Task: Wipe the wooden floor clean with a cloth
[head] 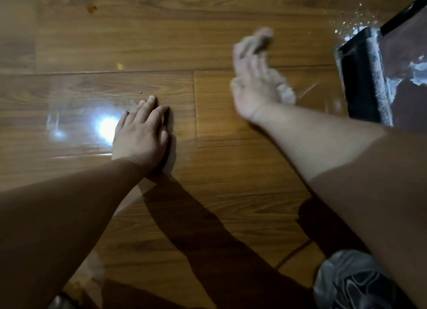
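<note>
I have the left hand (141, 133) flat on the floor (208, 19), with the right hand (251, 77) to its right and farther ahead; the dustpan (360, 82) lies rightmost.

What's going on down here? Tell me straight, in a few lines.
A person leans over the wooden floor. The left hand rests flat on the boards, fingers spread. The right hand is off the floor and motion-blurred. It holds what looks like a pale crumpled cloth, close to a black-edged panel. White specks lie by that panel and a small crumb sits further left, so the wiping isn't finished.
</note>
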The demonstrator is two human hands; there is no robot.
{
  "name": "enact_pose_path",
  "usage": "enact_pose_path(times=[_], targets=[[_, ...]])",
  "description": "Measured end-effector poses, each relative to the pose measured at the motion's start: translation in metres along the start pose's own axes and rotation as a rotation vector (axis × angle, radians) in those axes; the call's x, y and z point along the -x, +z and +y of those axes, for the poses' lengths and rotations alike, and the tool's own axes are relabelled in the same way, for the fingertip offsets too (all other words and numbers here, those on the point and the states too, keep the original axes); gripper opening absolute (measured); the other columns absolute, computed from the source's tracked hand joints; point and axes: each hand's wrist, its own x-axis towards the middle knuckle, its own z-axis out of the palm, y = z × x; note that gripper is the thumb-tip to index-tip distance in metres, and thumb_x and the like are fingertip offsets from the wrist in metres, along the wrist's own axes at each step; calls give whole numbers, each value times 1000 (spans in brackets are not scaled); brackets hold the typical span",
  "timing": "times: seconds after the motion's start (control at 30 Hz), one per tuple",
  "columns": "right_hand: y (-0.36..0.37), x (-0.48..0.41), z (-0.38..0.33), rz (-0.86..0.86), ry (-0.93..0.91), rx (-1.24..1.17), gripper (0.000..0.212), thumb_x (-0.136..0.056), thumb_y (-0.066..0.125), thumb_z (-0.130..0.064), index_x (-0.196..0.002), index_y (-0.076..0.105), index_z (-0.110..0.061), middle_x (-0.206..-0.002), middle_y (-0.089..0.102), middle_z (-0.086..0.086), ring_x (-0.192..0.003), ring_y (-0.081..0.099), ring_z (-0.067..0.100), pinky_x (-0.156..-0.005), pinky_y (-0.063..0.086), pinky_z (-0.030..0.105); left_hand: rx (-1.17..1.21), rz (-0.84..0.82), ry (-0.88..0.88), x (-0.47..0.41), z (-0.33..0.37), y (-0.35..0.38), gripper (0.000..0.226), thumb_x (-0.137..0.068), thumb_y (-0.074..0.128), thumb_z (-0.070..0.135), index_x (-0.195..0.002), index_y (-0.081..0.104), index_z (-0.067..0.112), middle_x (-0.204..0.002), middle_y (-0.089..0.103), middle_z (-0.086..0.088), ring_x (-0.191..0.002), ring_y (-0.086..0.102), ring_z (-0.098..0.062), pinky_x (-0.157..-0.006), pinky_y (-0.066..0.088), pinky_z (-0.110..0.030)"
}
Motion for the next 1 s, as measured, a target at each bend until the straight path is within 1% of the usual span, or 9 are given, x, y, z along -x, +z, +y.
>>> enact_pose_path(times=[0.13, 0.2, 0.33, 0.4, 0.6, 0.7, 0.77, 0.83, 1.0], targets=[[24, 60, -11, -152, -547, 58, 51, -101, 31, -38, -151, 25, -31, -162, 5, -11, -148, 2, 10, -115, -6, 29, 57, 107, -74, 1, -14, -8, 55, -91, 53, 21, -144, 39, 18, -157, 23, -6, -135, 34, -33, -105, 31, -45], [12, 50, 26, -85, -410, 119, 51, -100, 33, -39, -150, 28, -29, -162, 8, -9, -148, 6, 12, -118, 2, 32, 64, 107, -115, 2, -26, -9, 54, -91, 51, 17, -144, 40, 15, -154, 30, -7, -132, 37, -34, -105, 32, -45], [-33, 6, 83, -34, 334, 46, 59, -101, 21, -44, -155, 6, -27, -162, -8, 2, -149, -6, 20, -119, 2, 46, 45, 129, -138, -5, -25, -12, 46, -92, 44, 10, -137, 48, 13, -147, 44, -5, -128, 40, -31, -99, 38, -41], [-34, -6, 52, -75, 435, 61, 59, -102, 21, -38, -154, -1, -21, -162, -11, 6, -148, -10, 25, -117, 0, 52, 26, 135, -180, -8, -23, -17, 48, -92, 40, 8, -138, 47, 16, -146, 45, -2, -127, 41, -30, -93, 42, -41], [26, 53, -101, -373, -486, -51, 59, -101, 29, -25, -154, 6, -30, -162, -6, 1, -148, -9, 19, -117, -7, 46, 20, 118, -174, -12, -31, -23, 35, -92, 40, 12, -122, 58, 20, -131, 57, -5, -110, 53, -33, -74, 40, -36], [21, 70, -106, -355, -567, -249, 54, -97, 28, -27, -150, 23, -39, -162, 12, -7, -147, 13, 20, -118, 13, 45, 254, 299, -297, -17, -28, -21, 36, -89, 42, 15, -122, 56, 19, -126, 56, -9, -114, 51, -31, -84, 39, -36], [8, 64, -80, -97, -451, -306, 57, -90, 31, -24, -146, 34, -37, -158, 24, -7, -142, 28, 22, -114, 24, 43, 397, 417, -379, -21, -14, -16, 47, -92, 41, 22, -139, 44, 18, -146, 39, -11, -135, 33, -27, -108, 27, -34], [1, 56, -38, 120, -167, -304, 56, -89, 34, -14, -143, 42, -29, -156, 30, -3, -141, 31, 22, -116, 26, 41, 298, 280, -328, -16, 12, 0, 57, -96, 38, 38, -149, 28, 21, -158, 13, -16, -145, 12, -31, -118, 9, -39], [-1, 43, 28, 173, 261, -158, 49, -98, 34, -17, -147, 33, -25, -161, 17, -1, -148, 9, 17, -121, 8, 40, -51, -77, 195, -2, 61, 36, 66, -91, 12, 60, -151, 18, 34, -161, -6, -5, -146, -14, -30, -112, -11, -45]])
